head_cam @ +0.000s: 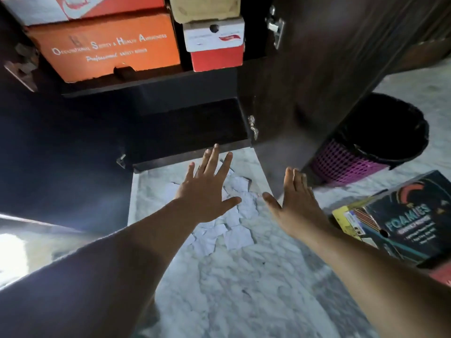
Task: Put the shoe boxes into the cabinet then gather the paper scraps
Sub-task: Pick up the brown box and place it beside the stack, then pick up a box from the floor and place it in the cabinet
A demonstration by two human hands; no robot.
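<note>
Beneath the left hand (205,191) | paper scraps (229,228) litter the floor (244,289), trailing toward the wrist | fingers spread flat, holding nothing | right hand (296,201) beside the pile, edge-on, fingers straight, empty | left is nearer.

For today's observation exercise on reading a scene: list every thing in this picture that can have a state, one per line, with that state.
Left hand: open, fingers spread above the scraps.
Right hand: open, fingers straight, edge-on beside the scraps.
Paper scraps: loose on the floor, ungathered.
Cabinet door: open.
Orange shoe box: shelved, lid closed.
Red-and-white shoe box: shelved, closed.
Dark shoe box: on the floor, outside the cabinet.
Bin: upright, lined.
</note>
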